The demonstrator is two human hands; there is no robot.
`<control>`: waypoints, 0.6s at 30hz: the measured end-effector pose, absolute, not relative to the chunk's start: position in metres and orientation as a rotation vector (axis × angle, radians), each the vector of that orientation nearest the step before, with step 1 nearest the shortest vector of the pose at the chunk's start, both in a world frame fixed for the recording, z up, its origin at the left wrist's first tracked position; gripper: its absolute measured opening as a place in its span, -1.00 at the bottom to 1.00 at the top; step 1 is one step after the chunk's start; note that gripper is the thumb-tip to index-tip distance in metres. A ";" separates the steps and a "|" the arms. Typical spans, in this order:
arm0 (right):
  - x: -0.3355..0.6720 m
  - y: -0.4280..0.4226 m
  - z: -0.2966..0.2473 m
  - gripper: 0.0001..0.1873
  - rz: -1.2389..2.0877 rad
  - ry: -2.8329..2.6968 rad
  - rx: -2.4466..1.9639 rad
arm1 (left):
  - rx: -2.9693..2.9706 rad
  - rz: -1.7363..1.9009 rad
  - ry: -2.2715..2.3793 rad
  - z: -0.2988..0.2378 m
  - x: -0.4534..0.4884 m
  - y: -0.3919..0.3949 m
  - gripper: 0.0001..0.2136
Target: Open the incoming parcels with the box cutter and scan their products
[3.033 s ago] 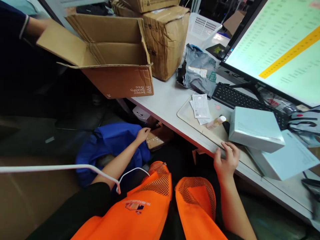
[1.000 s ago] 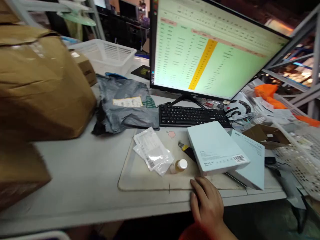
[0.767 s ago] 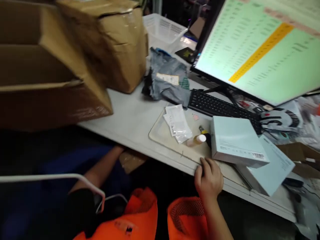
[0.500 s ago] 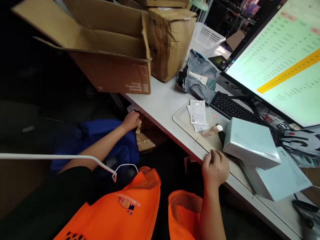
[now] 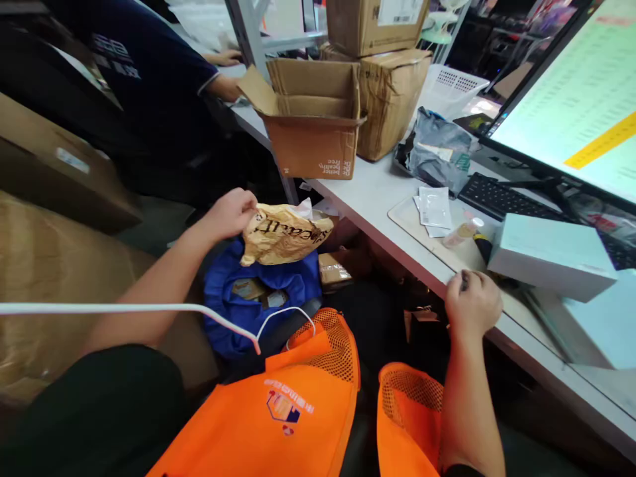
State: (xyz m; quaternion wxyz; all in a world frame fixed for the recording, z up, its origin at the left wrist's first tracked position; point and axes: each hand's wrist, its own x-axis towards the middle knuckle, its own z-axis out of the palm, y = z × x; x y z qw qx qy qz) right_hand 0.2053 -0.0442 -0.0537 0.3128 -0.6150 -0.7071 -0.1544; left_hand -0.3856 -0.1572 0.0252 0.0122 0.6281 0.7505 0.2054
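Observation:
My left hand (image 5: 232,213) pinches the left end of a crumpled tan packaging bag (image 5: 285,240) with dark lettering. The bag hangs over an open blue sack (image 5: 217,281), inside which a few packages show. At the desk's front edge, my right hand (image 5: 474,301) is closed around a small dark thing, mostly hidden by the fingers. Just beyond that hand lie a small bottle with a pale cap (image 5: 462,233) and white sachets (image 5: 434,209) on a light mat. A pale blue box (image 5: 551,255) sits to its right.
An open carton (image 5: 311,149) stands on the white desk (image 5: 368,205), beside stacked boxes (image 5: 390,99). A grey plastic mailer (image 5: 437,149), keyboard (image 5: 489,195) and monitor (image 5: 581,99) are behind. Large cartons (image 5: 59,265) stand at left. A co-worker in a dark shirt (image 5: 149,73) is at far left.
My left hand has come up from under the desk edge, now with the tan bag in it. My right hand stays at the desk edge. The view has swung left, showing the co-worker.

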 end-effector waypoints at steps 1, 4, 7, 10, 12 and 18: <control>0.205 -0.045 -0.054 -0.63 -0.402 -1.867 -1.620 | 1.914 0.689 2.366 0.044 -0.389 -0.168 -0.92; 0.205 -0.047 -0.052 -0.64 -0.430 -1.872 -1.600 | 1.705 0.936 2.414 0.096 -0.397 -0.193 -0.87; 0.204 -0.047 -0.050 -0.65 -0.471 -1.876 -1.563 | 1.527 1.215 2.385 0.132 -0.406 -0.202 -0.83; 0.206 -0.046 -0.052 -0.65 -0.520 -1.893 -1.516 | 1.429 1.431 2.251 0.152 -0.409 -0.199 -0.77; 0.208 -0.044 -0.053 -0.65 -0.557 -1.905 -1.492 | 1.417 1.543 2.159 0.158 -0.406 -0.195 -0.76; 0.211 -0.042 -0.057 -0.65 -0.615 -1.920 -1.494 | 1.578 1.664 2.076 0.156 -0.393 -0.182 -0.74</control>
